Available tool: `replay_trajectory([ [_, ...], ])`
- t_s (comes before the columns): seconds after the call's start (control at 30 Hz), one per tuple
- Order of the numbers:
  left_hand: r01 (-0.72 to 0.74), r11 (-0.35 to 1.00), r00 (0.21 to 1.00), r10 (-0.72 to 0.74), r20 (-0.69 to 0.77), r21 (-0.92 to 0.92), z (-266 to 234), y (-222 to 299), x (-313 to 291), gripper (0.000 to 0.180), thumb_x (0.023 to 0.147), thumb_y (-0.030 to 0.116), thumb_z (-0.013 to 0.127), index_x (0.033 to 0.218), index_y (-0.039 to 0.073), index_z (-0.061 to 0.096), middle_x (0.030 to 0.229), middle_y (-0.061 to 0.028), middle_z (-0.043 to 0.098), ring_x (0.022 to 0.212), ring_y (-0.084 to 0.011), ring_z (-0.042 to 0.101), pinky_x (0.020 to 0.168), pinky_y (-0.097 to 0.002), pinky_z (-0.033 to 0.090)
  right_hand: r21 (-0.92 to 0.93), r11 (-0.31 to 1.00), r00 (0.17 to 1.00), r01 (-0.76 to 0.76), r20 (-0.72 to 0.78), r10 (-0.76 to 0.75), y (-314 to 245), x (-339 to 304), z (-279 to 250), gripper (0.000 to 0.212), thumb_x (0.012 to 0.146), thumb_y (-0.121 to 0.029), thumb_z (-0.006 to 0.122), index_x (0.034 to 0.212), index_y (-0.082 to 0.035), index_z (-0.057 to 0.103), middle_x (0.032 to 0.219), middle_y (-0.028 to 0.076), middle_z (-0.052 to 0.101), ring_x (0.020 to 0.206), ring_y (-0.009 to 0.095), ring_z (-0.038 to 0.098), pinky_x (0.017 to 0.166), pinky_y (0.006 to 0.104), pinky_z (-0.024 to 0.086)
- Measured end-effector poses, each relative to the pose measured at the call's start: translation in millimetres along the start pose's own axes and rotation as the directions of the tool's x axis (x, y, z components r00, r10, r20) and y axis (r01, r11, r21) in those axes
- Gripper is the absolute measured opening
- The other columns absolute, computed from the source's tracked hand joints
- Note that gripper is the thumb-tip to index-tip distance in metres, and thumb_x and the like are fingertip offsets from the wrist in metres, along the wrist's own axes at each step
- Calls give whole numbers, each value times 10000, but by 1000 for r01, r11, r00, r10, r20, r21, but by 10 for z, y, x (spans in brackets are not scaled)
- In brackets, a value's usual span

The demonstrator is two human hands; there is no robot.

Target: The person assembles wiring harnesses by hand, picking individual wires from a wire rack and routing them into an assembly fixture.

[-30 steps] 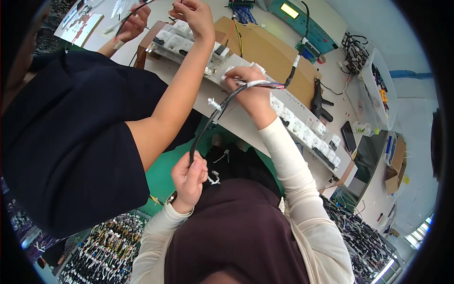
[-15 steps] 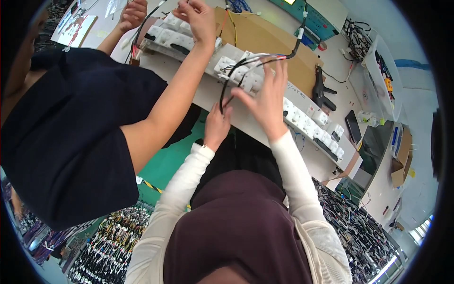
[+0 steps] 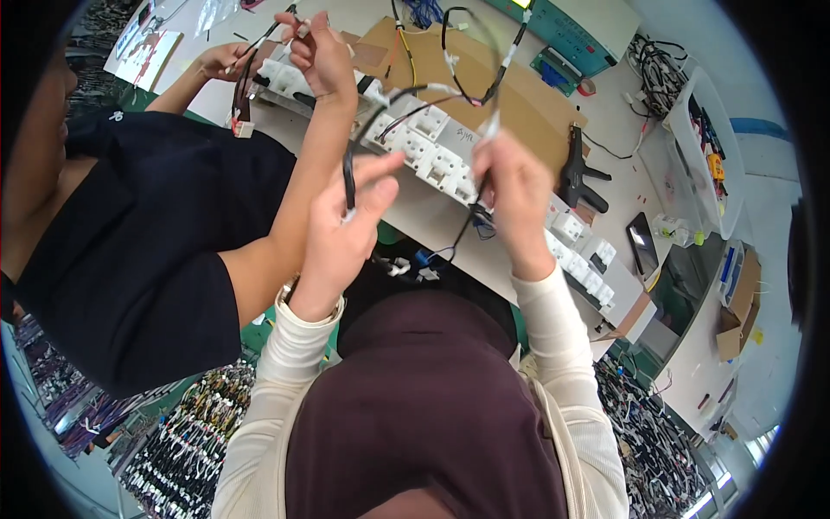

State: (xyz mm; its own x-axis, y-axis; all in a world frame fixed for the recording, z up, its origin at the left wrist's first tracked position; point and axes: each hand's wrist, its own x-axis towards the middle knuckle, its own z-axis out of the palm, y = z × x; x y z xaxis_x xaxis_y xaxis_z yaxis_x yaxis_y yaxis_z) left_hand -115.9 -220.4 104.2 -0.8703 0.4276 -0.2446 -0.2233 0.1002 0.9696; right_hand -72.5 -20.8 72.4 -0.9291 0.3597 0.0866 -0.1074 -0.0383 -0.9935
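Note:
A black wire harness (image 3: 349,177) loops between my two hands above the front edge of the bench. It runs into the crook of my left hand (image 3: 339,229), whose fingers curl loosely round it, thumb and fingertips apart. My right hand (image 3: 517,190) pinches another stretch of the harness, beside a blurred white part (image 3: 493,125). Below the hands hang white connectors (image 3: 399,267) and a blue connector (image 3: 423,258) on black wires. Behind the hands, a long fixture board carries white connector blocks (image 3: 441,166). The upper loop passes over these blocks.
At my left a co-worker in dark clothes holds a cable with a white connector (image 3: 244,130). A black clamp (image 3: 584,173), a phone (image 3: 641,242) and a clear bin (image 3: 705,156) lie to the right. Cardboard (image 3: 527,121) and a green tester (image 3: 566,39) are behind the fixture.
My left hand has risen and moved left, carrying harness with it. The right hand has gone from spread fingers to a pinch, slightly lower. Connectors now hang in view below.

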Motion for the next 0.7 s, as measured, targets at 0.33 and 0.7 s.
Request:
replay_trajectory([
  [0.33, 3, 996, 992, -14, 127, 91, 293, -438, 126, 155, 984, 130, 609, 986, -8, 682, 763, -9, 642, 600, -25, 532, 533, -193, 438, 354, 919, 978, -173, -45, 202, -306, 576, 66, 454, 1049, -399, 489, 1076, 19, 663, 804, 19, 594, 626, 58, 523, 501, 207, 386],
  [0.7, -366, 908, 928, 372, 8, 203, 84, -633, 321, 173, 817, -49, 713, 971, -28, 636, 971, -92, 630, 848, -167, 679, 716, -285, 585, -482, 823, 946, 302, 257, -197, 497, 123, -49, 164, 810, 9, 713, 970, -23, 696, 879, 74, 661, 733, 165, 660, 634, 289, 540],
])
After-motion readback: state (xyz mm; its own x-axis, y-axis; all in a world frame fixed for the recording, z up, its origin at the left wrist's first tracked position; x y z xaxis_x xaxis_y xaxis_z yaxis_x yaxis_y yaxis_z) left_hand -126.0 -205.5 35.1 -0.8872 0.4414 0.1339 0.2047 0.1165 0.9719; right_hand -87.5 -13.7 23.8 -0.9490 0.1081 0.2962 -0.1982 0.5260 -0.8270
